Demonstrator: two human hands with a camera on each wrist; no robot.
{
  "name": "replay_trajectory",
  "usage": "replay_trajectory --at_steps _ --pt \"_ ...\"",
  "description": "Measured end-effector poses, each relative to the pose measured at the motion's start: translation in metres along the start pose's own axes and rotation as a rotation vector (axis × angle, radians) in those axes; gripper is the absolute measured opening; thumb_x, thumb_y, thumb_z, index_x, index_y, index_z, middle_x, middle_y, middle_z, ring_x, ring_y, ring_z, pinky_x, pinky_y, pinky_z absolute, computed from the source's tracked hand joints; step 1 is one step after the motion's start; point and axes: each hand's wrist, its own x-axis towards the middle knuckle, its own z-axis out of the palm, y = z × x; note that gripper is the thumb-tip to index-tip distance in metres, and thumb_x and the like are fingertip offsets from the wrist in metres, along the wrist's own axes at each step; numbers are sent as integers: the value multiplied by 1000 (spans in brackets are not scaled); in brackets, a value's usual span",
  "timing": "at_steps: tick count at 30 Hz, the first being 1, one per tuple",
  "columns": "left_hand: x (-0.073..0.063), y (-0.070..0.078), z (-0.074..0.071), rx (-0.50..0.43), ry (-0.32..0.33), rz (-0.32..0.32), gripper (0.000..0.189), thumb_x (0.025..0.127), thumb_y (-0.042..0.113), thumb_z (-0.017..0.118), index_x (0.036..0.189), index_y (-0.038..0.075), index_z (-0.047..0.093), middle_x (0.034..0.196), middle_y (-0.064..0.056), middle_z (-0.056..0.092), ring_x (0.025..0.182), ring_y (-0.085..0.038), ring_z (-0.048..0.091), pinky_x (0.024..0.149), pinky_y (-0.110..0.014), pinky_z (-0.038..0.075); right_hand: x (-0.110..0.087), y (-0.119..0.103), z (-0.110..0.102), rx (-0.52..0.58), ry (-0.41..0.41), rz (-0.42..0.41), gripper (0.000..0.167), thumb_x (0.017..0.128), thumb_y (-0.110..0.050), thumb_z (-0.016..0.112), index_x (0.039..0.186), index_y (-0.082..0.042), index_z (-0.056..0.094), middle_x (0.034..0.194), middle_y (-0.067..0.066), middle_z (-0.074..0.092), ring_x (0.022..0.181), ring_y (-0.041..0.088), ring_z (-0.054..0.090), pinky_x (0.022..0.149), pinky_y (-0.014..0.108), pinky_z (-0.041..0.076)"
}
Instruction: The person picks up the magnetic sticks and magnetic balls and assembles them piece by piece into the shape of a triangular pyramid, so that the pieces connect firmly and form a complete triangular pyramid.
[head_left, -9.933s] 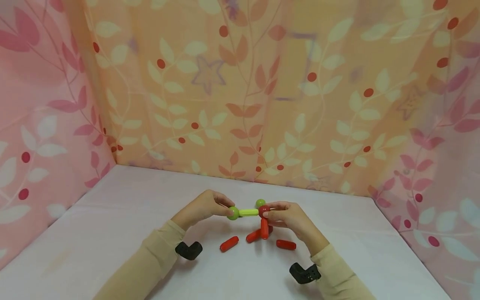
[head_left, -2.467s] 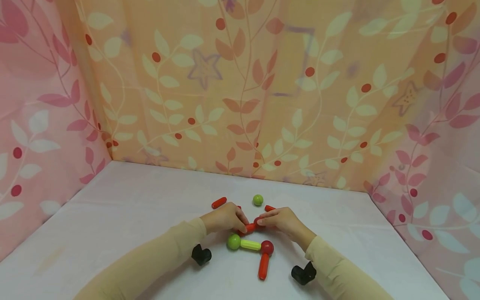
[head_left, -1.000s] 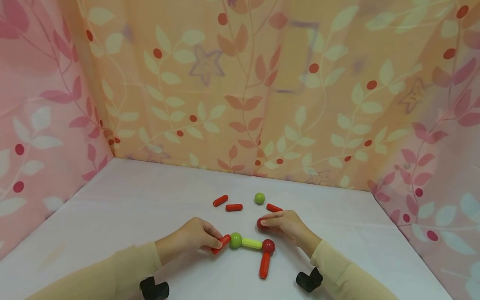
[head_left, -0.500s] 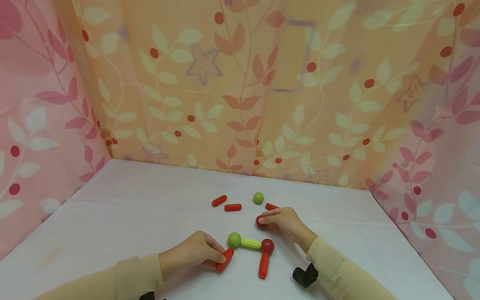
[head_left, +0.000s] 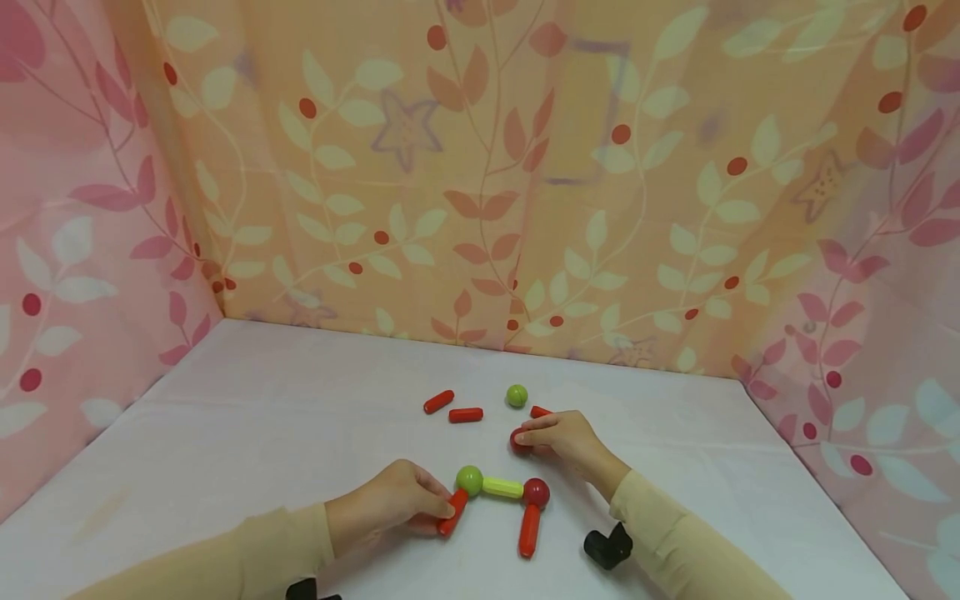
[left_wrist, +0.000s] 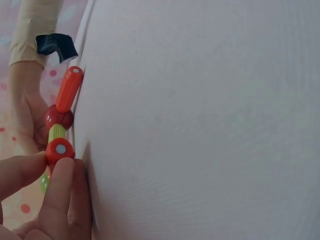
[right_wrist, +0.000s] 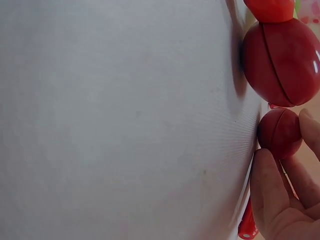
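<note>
My left hand [head_left: 397, 502] pinches a red magnetic rod [head_left: 453, 514], whose far end meets the green ball [head_left: 469, 480]. In the left wrist view that red rod [left_wrist: 60, 149] points its silver-tipped end at the camera, between thumb and fingers. From the green ball a yellow-green rod [head_left: 502, 487] runs to a red ball [head_left: 536, 492], which has another red rod [head_left: 529, 532] pointing toward me. Behind this piece my right hand [head_left: 573, 442] holds a second red ball [head_left: 519, 442], partly hidden by the fingers; the right wrist view shows this ball [right_wrist: 280, 133] between thumb and fingers.
Farther back on the white table [head_left: 315, 400] lie two loose red rods, a slanted rod [head_left: 438, 402] and a level rod [head_left: 466, 415]. Near them sit a green ball [head_left: 517, 396] and a red rod [head_left: 541, 412] partly behind my right hand. Floral cloth walls [head_left: 480, 183] enclose the table.
My left hand brought the red rod away from the red ball, round to the front of the green ball, and their ends now meet. My right hand stays on its red ball.
</note>
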Motion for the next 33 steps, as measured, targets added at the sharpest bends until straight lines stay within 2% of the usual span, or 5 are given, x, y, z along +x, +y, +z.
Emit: replay_trajectory --at_steps 8,17,24,27,33 --pt "4 -1 1 -30 -1 2 16 83 8 78 95 0 73 89 -8 71 68 -12 66 68 -25 59 -5 -1 -1 -29 0 -7 27 82 -19 81 105 -4 77 109 10 71 96 20 62 81 30 58" --pt "9 5 1 -34 8 5 17 85 11 77 97 1 72 93 -9 70 71 -14 66 68 -24 58 -20 -6 -8 34 47 -18 38 83 -26 81 115 -7 74 128 17 61 116 31 55 89 37 58" --pt "10 9 1 -43 32 23 17 85 8 77 97 -1 72 94 -10 69 73 -14 67 69 -26 59 -34 -12 -11 82 74 -36 38 84 -29 80 115 -8 74 122 12 68 105 21 65 95 41 56" --pt "12 9 1 -45 36 34 17 84 7 77 97 -2 72 94 -11 70 72 -14 68 70 -27 60 -39 -14 -11 84 66 -32 38 83 -29 81 115 -10 75 123 11 68 109 23 63 95 41 55" --pt "24 12 -4 48 47 59 14 85 7 76 96 -1 75 89 -7 71 72 -13 67 70 -27 60 -46 -14 -6 71 45 -30 38 81 -26 82 115 -10 75 123 9 69 118 29 56 92 40 55"
